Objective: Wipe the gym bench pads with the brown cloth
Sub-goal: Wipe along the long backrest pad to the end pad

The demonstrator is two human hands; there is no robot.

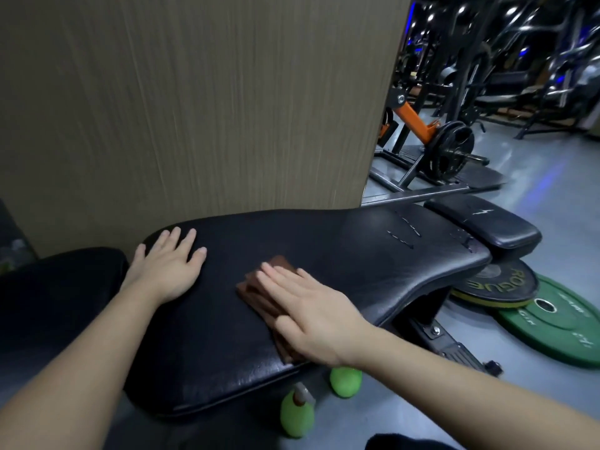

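A long black bench pad (341,254) runs across the middle of the view, with a second black pad (58,287) at its left end and a smaller black pad (483,225) at its right end. A folded brown cloth (256,293) lies on the long pad. My right hand (311,313) presses flat on the cloth, fingers stretched out and together. My left hand (168,264) rests flat on the bare pad to the left of the cloth, fingers spread, holding nothing.
A wood-grain wall panel (194,99) stands right behind the bench. Two green bottles (297,414) (345,381) stand on the floor under the pad's near edge. A green weight plate (558,326) and a black one (500,280) lie at the right. Gym machines (454,125) fill the far right.
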